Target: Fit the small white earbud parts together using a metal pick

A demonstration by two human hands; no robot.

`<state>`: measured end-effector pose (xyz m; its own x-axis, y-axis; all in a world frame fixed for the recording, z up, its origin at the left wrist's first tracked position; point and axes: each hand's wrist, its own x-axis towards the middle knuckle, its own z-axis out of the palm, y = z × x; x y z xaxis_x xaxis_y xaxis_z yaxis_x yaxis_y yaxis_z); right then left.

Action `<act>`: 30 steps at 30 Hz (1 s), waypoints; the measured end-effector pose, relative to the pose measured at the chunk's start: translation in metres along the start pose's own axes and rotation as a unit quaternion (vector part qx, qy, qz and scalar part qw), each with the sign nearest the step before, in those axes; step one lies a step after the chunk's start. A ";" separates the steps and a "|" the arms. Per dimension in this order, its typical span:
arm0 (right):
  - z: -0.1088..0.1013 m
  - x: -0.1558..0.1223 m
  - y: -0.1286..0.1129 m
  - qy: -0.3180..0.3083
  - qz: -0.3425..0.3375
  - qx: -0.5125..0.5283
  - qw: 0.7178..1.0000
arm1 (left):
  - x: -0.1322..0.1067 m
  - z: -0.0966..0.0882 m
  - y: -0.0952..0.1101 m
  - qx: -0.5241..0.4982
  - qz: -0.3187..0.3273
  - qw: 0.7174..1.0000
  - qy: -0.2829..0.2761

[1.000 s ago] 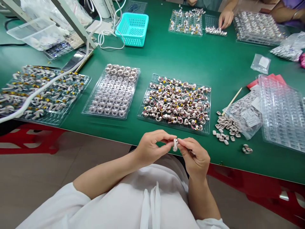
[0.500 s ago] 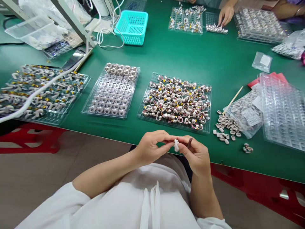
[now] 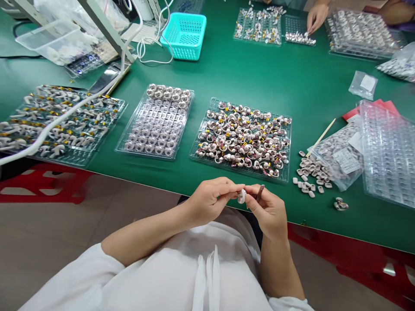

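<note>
Left hand (image 3: pixel 212 198) and right hand (image 3: pixel 269 211), fingertips closed, pinch a pale piece (image 3: pixel 241 197); the right also holds a dark strip (image 3: pixel 260 193). Uneven pressure risks slippage.

A turquoise perforated basket (image 3: pixel 184 52) stands toward the far side of the green table (image 3: pixel 220 77), with a clear plastic box (image 3: pixel 32 41) to its left beyond a slanted grey frame leg (image 3: pixel 104 28), and a thick white cable (image 3: pixel 35 144) running down to the left edge. At right, a small labelled clear bag (image 3: pixel 360 86) lies near red packets (image 3: pixel 391 106). Red plastic stools (image 3: pixel 48 183) show below the table's near edge.
</note>
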<state>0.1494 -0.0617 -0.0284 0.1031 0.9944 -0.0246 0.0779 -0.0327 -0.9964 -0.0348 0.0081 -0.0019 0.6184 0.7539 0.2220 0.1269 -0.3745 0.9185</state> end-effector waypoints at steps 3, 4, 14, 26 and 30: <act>0.000 0.001 -0.001 0.006 -0.003 0.000 1.000 | 0.000 0.000 0.003 -0.008 -0.006 1.000 -0.009; 0.000 0.001 -0.001 0.006 -0.006 -0.001 1.000 | 0.001 0.001 0.004 -0.007 -0.007 1.000 -0.007; 0.013 -0.004 -0.004 0.022 -0.080 -0.066 0.994 | -0.004 0.007 0.004 0.015 0.033 0.996 0.077; 0.005 -0.001 -0.012 -0.049 -0.132 -0.128 0.982 | 0.003 -0.009 0.007 -0.247 -0.250 0.936 -0.019; -0.002 -0.001 -0.018 -0.109 -0.132 -0.162 0.972 | 0.014 -0.018 0.011 -0.326 -0.320 0.884 -0.103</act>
<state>0.1495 -0.0627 -0.0103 -0.1716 0.9692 0.1766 0.3844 0.2310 -0.8938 -0.0389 0.0246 0.0177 0.7179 0.5594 -0.4144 0.0699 0.5343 0.8424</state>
